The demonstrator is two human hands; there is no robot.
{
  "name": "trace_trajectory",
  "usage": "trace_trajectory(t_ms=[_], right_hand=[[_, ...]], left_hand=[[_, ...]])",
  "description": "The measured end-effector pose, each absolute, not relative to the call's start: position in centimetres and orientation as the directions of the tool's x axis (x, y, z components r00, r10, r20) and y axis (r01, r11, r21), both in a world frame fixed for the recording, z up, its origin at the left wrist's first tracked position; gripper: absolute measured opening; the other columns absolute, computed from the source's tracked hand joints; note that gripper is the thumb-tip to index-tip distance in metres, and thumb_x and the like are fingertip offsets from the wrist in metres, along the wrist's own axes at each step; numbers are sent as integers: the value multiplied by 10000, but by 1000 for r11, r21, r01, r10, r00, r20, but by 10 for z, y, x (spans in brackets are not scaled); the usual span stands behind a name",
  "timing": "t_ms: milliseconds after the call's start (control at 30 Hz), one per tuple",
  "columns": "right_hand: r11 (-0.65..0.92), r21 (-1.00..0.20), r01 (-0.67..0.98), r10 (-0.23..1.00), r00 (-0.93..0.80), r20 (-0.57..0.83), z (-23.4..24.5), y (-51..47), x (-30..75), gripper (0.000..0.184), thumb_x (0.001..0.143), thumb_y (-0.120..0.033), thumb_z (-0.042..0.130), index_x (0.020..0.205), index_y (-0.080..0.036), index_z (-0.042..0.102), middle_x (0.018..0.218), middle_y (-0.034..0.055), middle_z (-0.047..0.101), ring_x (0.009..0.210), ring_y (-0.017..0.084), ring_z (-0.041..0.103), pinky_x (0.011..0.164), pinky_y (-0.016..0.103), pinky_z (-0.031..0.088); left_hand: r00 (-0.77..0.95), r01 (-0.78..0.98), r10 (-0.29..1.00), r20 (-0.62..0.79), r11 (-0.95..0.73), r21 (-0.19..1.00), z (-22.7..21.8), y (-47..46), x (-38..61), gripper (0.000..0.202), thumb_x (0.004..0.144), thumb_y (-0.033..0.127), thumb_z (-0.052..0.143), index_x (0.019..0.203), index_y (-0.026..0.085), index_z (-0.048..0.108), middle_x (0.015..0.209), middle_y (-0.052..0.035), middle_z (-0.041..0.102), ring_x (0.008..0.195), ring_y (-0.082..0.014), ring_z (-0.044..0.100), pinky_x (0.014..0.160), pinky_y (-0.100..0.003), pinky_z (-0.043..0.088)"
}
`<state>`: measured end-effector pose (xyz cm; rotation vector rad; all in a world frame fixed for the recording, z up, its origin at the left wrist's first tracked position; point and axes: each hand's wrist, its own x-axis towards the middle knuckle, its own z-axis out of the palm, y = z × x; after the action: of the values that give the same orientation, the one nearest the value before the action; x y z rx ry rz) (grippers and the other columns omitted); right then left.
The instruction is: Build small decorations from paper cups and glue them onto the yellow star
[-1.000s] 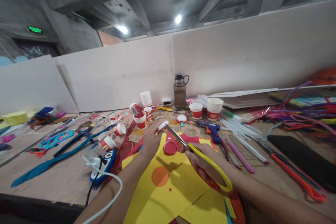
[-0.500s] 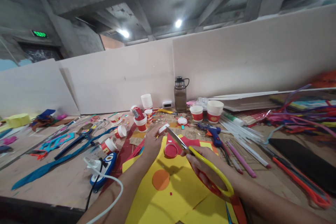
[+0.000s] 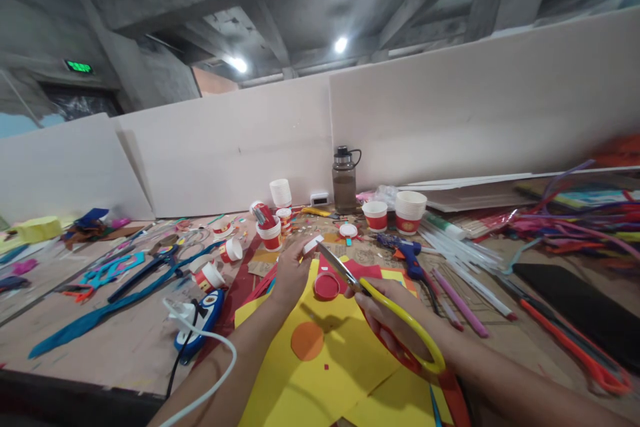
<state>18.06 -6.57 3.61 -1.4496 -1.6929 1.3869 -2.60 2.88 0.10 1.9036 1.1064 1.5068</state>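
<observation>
My left hand (image 3: 294,271) pinches a small white piece (image 3: 313,244), perhaps paper or card, above the yellow sheet. My right hand (image 3: 383,310) is wrapped round the handles of a pair of scissors (image 3: 415,320), yellow and red, with the blades pointing up and left. The blade tips meet the edge of the white piece; whether they cut into it I cannot tell. Below lie the yellow paper (image 3: 280,393), a round red lid-like piece (image 3: 327,286) and an orange paper disc (image 3: 307,341).
Paper cups (image 3: 410,212) and a water bottle (image 3: 344,180) stand along the back. A blue glue gun (image 3: 411,257) and a black phone-like slab (image 3: 575,307) lie at right. A white cable (image 3: 227,367) crosses my left forearm, near a blue power strip (image 3: 200,327).
The view has shifted very slightly. Both hands, the scissors and the white piece keep nearly the same position.
</observation>
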Motion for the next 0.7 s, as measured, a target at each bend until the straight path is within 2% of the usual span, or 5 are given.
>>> trace_trajectory(t_ms=[433, 700], right_hand=[[-50, -903, 428, 930, -309, -198, 42, -67, 179, 277, 888, -469, 428, 894, -198, 486, 569, -70, 464, 317, 27, 399, 286, 118, 248], [-58, -912, 406, 933, -303, -194, 43, -68, 178, 300, 865, -495, 465, 911, -200, 486, 565, -74, 452, 330, 29, 385, 290, 121, 236]], left_hand=[[61, 317, 820, 569, -557, 768, 1, 28, -26, 317, 827, 174, 550, 1119, 210, 666, 1146, -68, 682, 1073, -213, 614, 946, -390, 474], [57, 314, 826, 560, -548, 776, 2, 28, -25, 323, 810, 157, 551, 1106, 199, 675, 1134, -68, 687, 1040, -205, 615, 940, -381, 470]])
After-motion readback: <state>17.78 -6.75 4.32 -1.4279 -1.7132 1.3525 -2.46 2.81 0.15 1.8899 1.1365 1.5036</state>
